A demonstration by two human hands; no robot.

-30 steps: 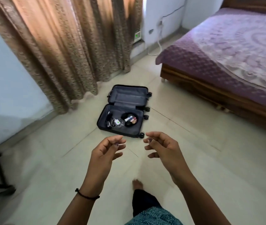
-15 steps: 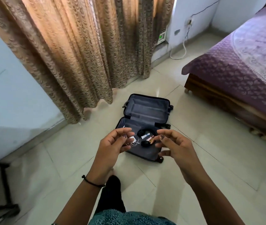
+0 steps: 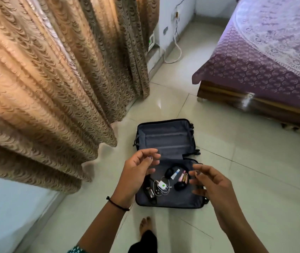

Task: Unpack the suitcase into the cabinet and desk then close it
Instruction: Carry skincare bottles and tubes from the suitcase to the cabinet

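Suitcase (image 3: 179, 199) splayed flat, lid (image 3: 165, 137) pointing away; left hand (image 3: 136, 173), right hand (image 3: 212, 187) empty, relaxed.

One wide-angle camera, worn on the person's head, looks forward and steeply down. The left hand (image 3: 136, 178) and right hand (image 3: 213, 187) sit close in the lower middle, the open suitcase (image 3: 165, 137) on the floor (image 3: 237, 161) just beyond, curtain (image 3: 54, 88) left, bed (image 3: 273, 52) right.
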